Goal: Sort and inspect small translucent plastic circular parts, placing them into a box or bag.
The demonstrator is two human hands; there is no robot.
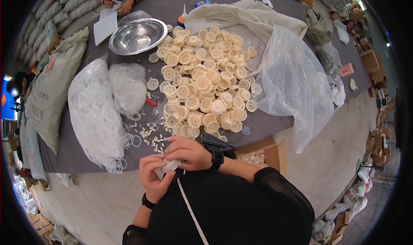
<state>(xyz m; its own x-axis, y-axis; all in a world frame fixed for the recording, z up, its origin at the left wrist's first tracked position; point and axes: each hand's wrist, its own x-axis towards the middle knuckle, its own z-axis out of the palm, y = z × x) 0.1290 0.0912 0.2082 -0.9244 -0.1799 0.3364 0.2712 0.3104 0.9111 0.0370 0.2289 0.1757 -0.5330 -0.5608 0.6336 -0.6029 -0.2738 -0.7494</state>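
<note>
Close to my body, at the table's near edge, my left hand is closed round a small pale round plastic part. My right hand bends over the same part from the other side, its fingertips pressed on it; they hide much of its top. Just beyond my fingers lie many tiny white and dark pieces. Farther out, a big heap of cream round plastic wheels spreads over the cloth. To its left sits a clear bag full of thin translucent rings, some spilling from its mouth.
A steel basin stands at the far left, beside another plastic bag and a red tool. Clear sheeting hangs off the right edge. An open cardboard box holds parts below. Another person's hands are across the table.
</note>
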